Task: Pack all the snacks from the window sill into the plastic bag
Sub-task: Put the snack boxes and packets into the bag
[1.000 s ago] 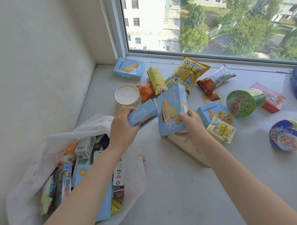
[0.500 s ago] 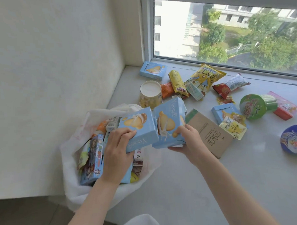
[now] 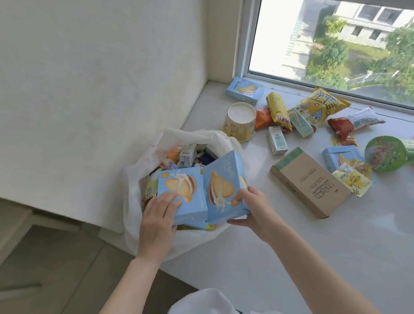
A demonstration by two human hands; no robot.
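The white plastic bag [image 3: 136, 183] sits open at the sill's left corner, filled with several snacks. My left hand [image 3: 156, 220] holds a light blue biscuit box [image 3: 186, 195] over the bag's mouth. My right hand [image 3: 253, 209] grips a second, matching blue biscuit box [image 3: 223, 182] right beside it, tilted up. The two boxes touch each other. Further snacks lie spread on the window sill [image 3: 276, 248] to the right.
On the sill lie a brown carton [image 3: 309, 183], a paper cup [image 3: 240, 122], another blue box [image 3: 244, 90] by the window, yellow packets [image 3: 278, 111], a red-white packet [image 3: 356, 121], a green bowl [image 3: 388, 153] and a small milk carton [image 3: 277, 139]. The wall stands left.
Both hands have carried the two blue boxes left from the sill to over the bag's mouth and lowered them. The brown carton that lay under them is now uncovered.
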